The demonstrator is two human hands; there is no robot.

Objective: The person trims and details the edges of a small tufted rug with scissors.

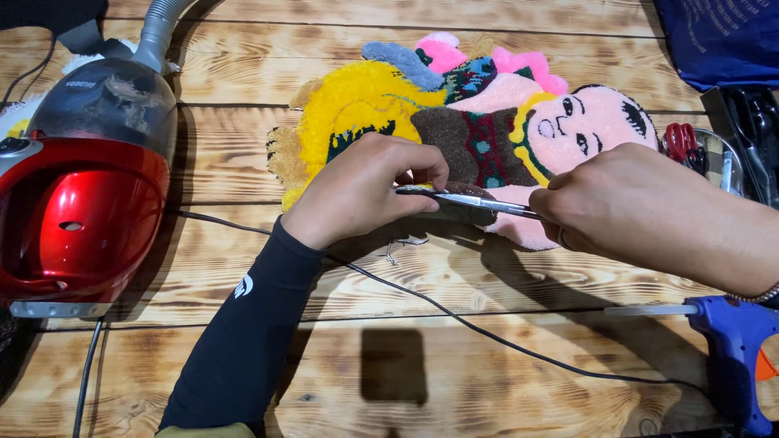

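Note:
A tufted rug piece (454, 105) shaped like a figure with a pink face, yellow body and brown patterned top lies on the wooden table (243, 162). My left hand (365, 191), in a black sleeve, presses on the rug's lower edge with fingertips touching the blades of metal scissors (471, 199). My right hand (641, 211) grips the scissors by their handles at the right. The blades lie flat along the rug's near edge, over a dark brown part.
A red and grey vacuum cleaner (77, 178) with a hose stands at the left. A black cable (454, 316) crosses the table. A blue glue gun (730, 341) lies at the lower right. Red-handled tools (682, 144) and a blue bag (722, 36) are at the right.

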